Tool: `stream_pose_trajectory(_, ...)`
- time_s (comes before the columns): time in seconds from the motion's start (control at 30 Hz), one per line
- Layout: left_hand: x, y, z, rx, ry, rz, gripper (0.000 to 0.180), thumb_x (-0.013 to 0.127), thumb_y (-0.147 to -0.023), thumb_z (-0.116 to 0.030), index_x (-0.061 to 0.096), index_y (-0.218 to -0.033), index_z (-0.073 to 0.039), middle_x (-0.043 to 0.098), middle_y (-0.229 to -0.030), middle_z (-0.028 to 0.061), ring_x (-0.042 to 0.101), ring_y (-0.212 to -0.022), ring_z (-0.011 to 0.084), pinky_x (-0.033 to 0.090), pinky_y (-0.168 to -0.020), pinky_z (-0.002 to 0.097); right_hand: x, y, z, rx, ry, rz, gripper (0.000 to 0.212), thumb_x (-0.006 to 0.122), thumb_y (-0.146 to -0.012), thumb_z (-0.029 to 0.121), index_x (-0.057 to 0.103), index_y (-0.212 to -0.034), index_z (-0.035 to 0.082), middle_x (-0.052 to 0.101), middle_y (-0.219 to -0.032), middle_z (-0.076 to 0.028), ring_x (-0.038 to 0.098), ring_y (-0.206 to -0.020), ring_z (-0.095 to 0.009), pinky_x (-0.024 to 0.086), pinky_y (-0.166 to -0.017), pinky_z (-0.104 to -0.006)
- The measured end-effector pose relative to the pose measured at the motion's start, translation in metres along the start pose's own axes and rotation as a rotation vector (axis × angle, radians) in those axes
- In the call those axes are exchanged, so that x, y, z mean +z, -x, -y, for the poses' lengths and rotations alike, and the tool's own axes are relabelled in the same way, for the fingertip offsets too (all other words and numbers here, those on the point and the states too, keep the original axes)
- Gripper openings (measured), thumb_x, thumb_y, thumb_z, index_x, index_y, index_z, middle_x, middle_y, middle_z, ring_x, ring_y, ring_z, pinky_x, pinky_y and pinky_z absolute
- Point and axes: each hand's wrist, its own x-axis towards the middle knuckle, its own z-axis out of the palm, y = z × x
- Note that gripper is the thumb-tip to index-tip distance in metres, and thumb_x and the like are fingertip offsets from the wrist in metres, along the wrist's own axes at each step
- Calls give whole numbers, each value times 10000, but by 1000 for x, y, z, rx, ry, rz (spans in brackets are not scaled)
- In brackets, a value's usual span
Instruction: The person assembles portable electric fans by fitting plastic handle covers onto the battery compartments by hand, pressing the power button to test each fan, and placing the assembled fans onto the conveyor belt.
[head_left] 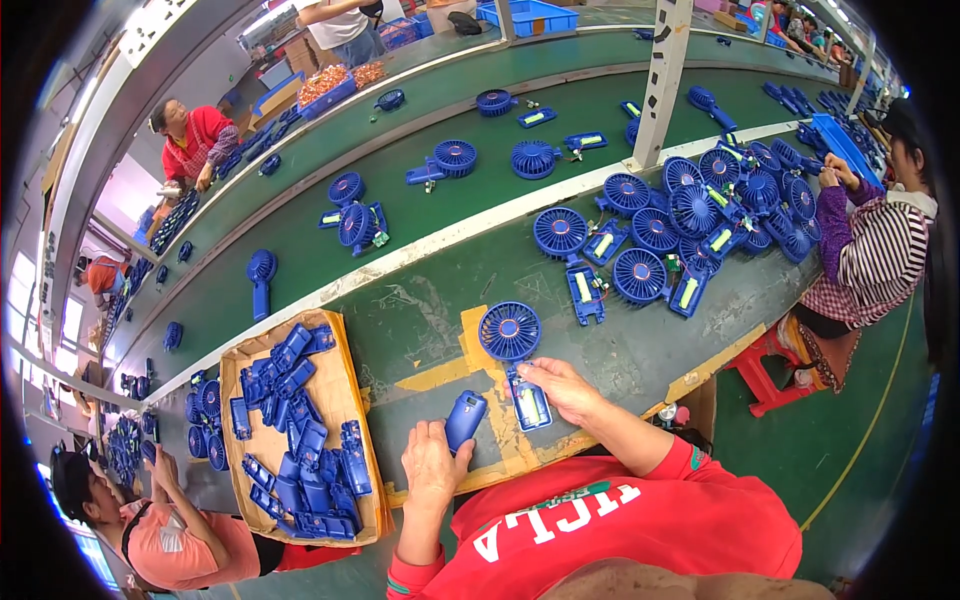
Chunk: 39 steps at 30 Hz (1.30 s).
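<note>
My left hand [432, 465] grips a blue plastic handle cover [466, 420], its smooth outer side up, between thumb and fingers. In my right hand [562, 388] is a blue handheld fan [510, 331], held by its handle. That handle lies open toward me and shows a pale green-white battery inside. The round fan head points away from me, over the worktable. Cover and fan are apart, side by side. Close to my left hand stands a paper-lined carton [380, 490] with several blue handle covers [310, 440] heaped in it.
A pile of blue fans [655, 230] with open handles covers the right of the worktable [420, 320]. Beyond a pale rail runs a green conveyor belt [300, 235] carrying spaced fans. A metal post [660, 85] rises from the rail. Co-workers sit left and right; a red stool [760, 370] stands at right.
</note>
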Motion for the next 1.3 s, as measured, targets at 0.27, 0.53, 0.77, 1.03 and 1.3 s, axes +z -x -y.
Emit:
stream_pose_trajectory(0.27, 0, 0, 0, -6, -12, 11, 449, 761, -639, -223, 569, -974, 6, 564, -922, 159, 557, -893, 334, 472, -756, 408, -7, -5, -8, -23, 6, 21, 237, 520, -922, 205, 569, -990, -17, 643, -872, -98, 623, -773, -145, 509, -706, -268)
stream_pose_trajectory(0.53, -3, 3, 6, -7, -7, 4, 504, 772, -635, -256, 564, -1015, 3, 560, -949, 155, 551, -902, 327, 469, -758, 404, -5, -3, -3, -12, 19, 47, 251, 525, -924, 214, 519, -1001, -25, 641, -916, -132, 635, -821, -180, 531, -732, -295)
stream_pose_trajectory(0.77, -4, 0, 8, -1, -27, 13, 487, 781, -621, -242, 574, -991, -3, 564, -946, 146, 552, -900, 322, 468, -760, 397, -6, -7, -4, -13, 21, 46, 255, 526, -922, 203, 527, -1019, -32, 641, -923, -128, 632, -830, -176, 524, -751, -293)
stream_pose_trajectory(1.03, -5, 1, 7, -7, -32, 21, 482, 784, -617, -244, 576, -985, -11, 569, -947, 145, 556, -903, 322, 469, -761, 395, -7, -5, -4, -24, 25, 40, 246, 526, -922, 197, 531, -1011, -33, 640, -925, -129, 632, -838, -181, 521, -764, -293)
stream_pose_trajectory(1.3, -2, 3, 9, -42, 23, 38, 438, 770, -618, -214, 569, -948, -7, 578, -903, 150, 567, -873, 330, 471, -748, 398, -8, -4, -10, 31, 4, 24, 239, 525, -920, 195, 534, -1001, -29, 641, -922, -132, 636, -821, -180, 523, -754, -300)
